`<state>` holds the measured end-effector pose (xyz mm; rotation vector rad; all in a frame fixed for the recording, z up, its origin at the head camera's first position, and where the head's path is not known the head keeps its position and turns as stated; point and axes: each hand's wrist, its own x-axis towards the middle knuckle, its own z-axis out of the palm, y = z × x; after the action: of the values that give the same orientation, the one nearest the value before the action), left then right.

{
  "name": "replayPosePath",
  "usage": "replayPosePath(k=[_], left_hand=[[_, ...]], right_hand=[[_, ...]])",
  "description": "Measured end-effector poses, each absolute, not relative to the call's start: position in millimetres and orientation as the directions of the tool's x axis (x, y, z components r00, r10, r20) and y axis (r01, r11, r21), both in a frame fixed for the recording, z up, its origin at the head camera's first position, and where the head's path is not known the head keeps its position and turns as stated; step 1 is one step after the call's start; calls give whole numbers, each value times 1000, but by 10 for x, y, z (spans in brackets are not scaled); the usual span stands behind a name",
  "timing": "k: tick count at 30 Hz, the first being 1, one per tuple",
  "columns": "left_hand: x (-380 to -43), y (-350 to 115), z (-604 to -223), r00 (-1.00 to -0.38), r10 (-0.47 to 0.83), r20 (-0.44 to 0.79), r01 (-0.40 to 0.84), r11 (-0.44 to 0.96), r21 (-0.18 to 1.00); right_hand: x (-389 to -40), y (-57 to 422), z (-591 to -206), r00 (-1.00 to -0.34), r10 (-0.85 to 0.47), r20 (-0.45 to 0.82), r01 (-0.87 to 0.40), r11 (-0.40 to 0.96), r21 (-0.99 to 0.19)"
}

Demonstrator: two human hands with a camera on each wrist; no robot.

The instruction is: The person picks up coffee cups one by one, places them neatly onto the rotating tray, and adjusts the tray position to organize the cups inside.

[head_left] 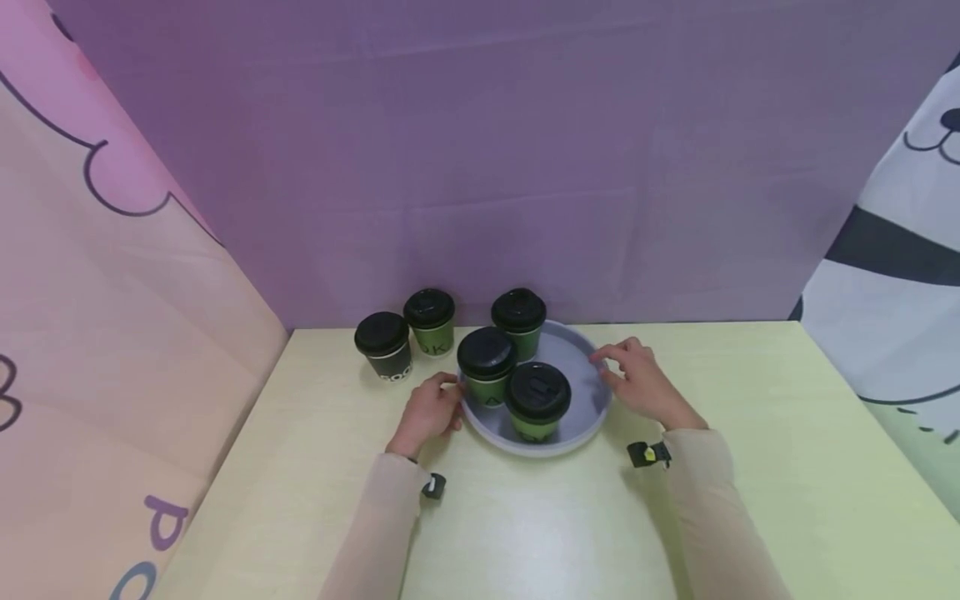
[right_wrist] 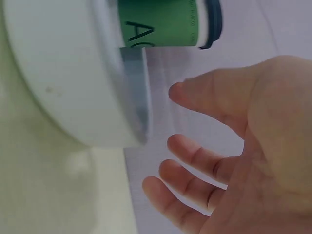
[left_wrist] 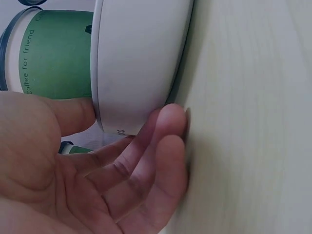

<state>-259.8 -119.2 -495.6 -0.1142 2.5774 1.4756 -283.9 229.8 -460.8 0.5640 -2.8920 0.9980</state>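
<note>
A round grey tray (head_left: 585, 367) stands on the table with three black-lidded paper cups on it: a front cup (head_left: 536, 404), a left cup (head_left: 487, 367) and a back cup (head_left: 519, 323). At the tray's left side, my left hand (head_left: 431, 412) grips the edge, its thumb (left_wrist: 78, 114) at the rim and its fingertips low against the outer wall near the tabletop. Across from it, my right hand (head_left: 641, 383) is beside the right rim, fingers spread and slightly bent. In the right wrist view a gap shows between those fingers (right_wrist: 183, 146) and the tray wall.
Left of the tray, two more lidded cups stand on the pale table (head_left: 750, 467): a dark cup (head_left: 384, 346) and a green cup (head_left: 431, 321). A purple cloth (head_left: 465, 167) hangs behind the table's back edge, with printed cloths at both sides.
</note>
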Motion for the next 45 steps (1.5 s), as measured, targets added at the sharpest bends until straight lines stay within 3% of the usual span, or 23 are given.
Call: replayPosePath(k=[15, 21, 33, 39, 45], left_hand=[[-2607, -1217, -4995, -987, 22, -159, -125, 510, 851], [-2593, -1208, -4998, -986, 27, -167, -131, 503, 854], [-2596, -1234, -4981, -989, -1, -149, -128, 515, 848], [-2618, -1266, -4915, -991, -124, 41, -42, 603, 797], [-2595, -1360, -4751, -907, -258, 331, 116, 604, 788]], right_hand=[[-2914, 2392, -4859, -947, -293, 129, -302, 689, -658], [-2927, 2445, -4936, -956, -293, 34, -223, 644, -732], [-2967, 2523, -5143, -941, -332, -65, -88, 424, -901], [-2966, 2546, -5212, -944, -326, -50, -88, 396, -914], [-2924, 2511, -5199, -941, -336, -34, -98, 368, -924]])
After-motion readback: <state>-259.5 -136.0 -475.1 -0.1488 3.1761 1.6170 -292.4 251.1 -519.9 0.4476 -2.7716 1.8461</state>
